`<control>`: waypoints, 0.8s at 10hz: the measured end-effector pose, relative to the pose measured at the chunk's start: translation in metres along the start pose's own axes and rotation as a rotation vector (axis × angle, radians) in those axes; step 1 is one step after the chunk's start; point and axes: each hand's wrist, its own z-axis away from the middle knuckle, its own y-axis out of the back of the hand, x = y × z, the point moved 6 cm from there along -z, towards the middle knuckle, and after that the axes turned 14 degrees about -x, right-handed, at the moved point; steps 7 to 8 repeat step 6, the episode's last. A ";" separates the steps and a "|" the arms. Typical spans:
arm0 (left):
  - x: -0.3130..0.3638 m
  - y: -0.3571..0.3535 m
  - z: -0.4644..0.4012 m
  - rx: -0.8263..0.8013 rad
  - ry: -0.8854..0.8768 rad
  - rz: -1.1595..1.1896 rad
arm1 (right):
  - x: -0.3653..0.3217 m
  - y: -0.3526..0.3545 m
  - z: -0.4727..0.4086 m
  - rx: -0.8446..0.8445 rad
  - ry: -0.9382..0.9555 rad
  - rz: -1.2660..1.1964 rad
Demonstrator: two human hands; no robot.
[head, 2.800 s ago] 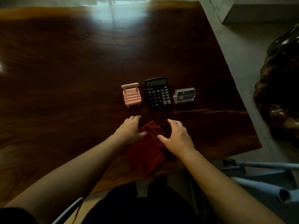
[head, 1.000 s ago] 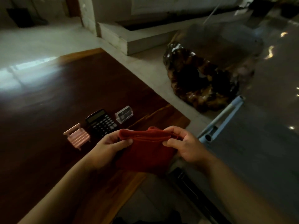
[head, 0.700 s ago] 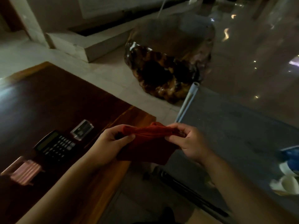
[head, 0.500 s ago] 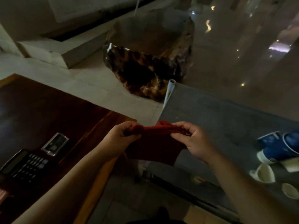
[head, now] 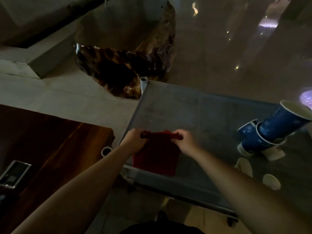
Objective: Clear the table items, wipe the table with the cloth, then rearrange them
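Note:
Both my hands hold the red cloth (head: 156,157) by its top edge, and it hangs down over the near left part of a grey mesh surface (head: 194,115). My left hand (head: 135,141) grips the cloth's left corner. My right hand (head: 184,141) pinches its right corner. The dark wooden table (head: 50,141) lies at the left. On the table, the clear card holder (head: 14,173) shows at the left edge. Only a dark corner of the calculator (head: 2,198) is visible at the frame's edge; the pink chair is out of view.
Blue paper cups (head: 270,132) lie tipped and nested on the mesh surface's right side, with white lids (head: 271,181) near them. A large glossy brown stump (head: 125,65) stands beyond on the floor. A pale tube end (head: 106,151) sits between table and mesh frame.
The view has swung right, away from the wooden table. Both hands have lifted the red cloth off the table and carried it right, over the grey mesh surface.

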 end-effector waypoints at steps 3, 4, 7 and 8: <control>-0.003 -0.015 0.001 0.028 -0.065 -0.496 | -0.008 -0.022 -0.001 -0.051 0.064 0.727; -0.009 -0.016 0.014 0.068 -0.103 -0.580 | -0.009 -0.032 0.009 -0.094 0.080 0.793; -0.034 -0.010 0.048 0.088 -0.009 -0.533 | -0.005 -0.059 0.022 -0.292 0.052 0.859; -0.034 -0.010 0.048 0.088 -0.009 -0.533 | -0.005 -0.059 0.022 -0.292 0.052 0.859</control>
